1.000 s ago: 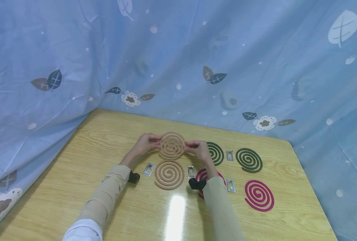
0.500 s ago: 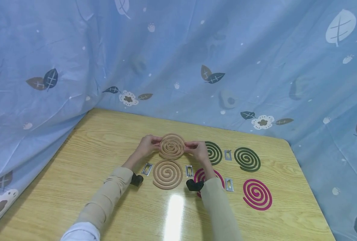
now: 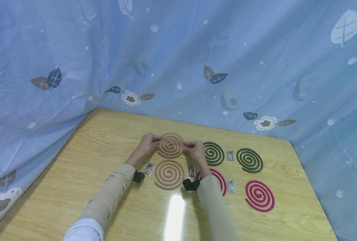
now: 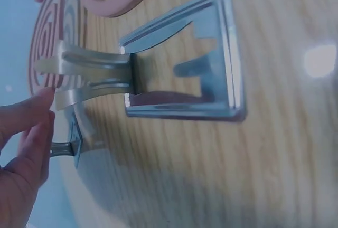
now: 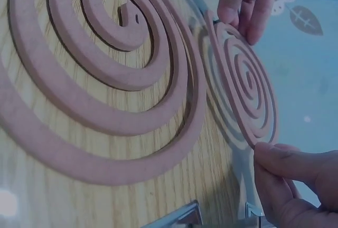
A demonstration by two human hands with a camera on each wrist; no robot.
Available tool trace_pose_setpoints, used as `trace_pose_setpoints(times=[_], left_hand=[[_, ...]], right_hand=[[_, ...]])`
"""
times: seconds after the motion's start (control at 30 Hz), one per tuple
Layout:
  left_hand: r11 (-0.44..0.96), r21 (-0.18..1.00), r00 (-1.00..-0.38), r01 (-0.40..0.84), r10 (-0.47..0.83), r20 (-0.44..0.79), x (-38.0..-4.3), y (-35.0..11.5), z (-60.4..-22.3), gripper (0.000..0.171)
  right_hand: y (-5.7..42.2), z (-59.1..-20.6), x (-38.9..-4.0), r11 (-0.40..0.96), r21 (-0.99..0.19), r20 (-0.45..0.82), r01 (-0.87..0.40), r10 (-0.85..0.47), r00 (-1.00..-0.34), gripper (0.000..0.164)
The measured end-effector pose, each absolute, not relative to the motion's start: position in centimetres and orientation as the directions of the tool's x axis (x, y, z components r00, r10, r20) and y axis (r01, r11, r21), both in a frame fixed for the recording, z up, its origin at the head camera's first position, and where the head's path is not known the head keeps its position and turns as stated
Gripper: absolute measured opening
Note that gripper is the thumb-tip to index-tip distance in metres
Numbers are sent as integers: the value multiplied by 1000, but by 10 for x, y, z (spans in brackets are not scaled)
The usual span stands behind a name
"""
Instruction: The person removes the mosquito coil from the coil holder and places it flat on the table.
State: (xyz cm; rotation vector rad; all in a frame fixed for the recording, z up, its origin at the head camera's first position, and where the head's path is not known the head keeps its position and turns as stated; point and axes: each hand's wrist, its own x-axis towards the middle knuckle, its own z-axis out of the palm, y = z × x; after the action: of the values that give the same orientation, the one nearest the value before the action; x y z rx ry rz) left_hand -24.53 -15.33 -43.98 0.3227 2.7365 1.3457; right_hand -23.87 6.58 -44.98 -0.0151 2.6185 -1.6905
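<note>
A tan mosquito coil (image 3: 170,145) is held by its opposite edges between both hands, just above the table near its back. My left hand (image 3: 146,145) pinches its left edge, and my right hand (image 3: 197,151) pinches the right edge. The right wrist view shows this coil (image 5: 248,83) tilted, with its shadow on the wood beneath. A second tan coil (image 3: 169,174) lies flat in front of it. Left of that coil is a metal coil stand (image 3: 148,169) with a raised prong, large in the left wrist view. Another stand (image 4: 74,146) shows partly behind my left fingers.
To the right lie two dark green coils (image 3: 213,154) and two magenta coils (image 3: 259,196), one magenta partly under my right forearm. More metal stands (image 3: 191,171) lie between the coils. A blue patterned curtain (image 3: 178,60) hangs behind the table (image 3: 121,207).
Both hands and the held coil have shifted slightly left, and more of the nearer green coil shows beside my right hand. The held coil's spiral looks clearer. The head view sways a little.
</note>
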Motion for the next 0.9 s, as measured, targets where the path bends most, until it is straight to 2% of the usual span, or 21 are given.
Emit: trace_pose_setpoints(times=[0.1,0.3,0.77,0.83,0.9], left_hand=[[608,774,-972,175,234,36,-248,-152,-439,35],[623,776,-979,96,202,-40,-251,-148,-435,38],[759,647,-983,71,162,-82,-256,-135,-428,38],[772,633,-984,66,155,-86,-257,-134,-429,36],[784,617,-984,70,154,-84,-257,-133,-430,26]], right_hand=[[65,-449,-240,418,-908,-43,34,-11,-999,21],[63,-450,-244,444,-892,-83,84,22,-996,21],[56,-452,-247,479,-870,-105,116,50,-993,20],[55,-452,-247,478,-871,-103,113,48,-994,20],[54,-452,-246,476,-872,-103,112,47,-994,19]])
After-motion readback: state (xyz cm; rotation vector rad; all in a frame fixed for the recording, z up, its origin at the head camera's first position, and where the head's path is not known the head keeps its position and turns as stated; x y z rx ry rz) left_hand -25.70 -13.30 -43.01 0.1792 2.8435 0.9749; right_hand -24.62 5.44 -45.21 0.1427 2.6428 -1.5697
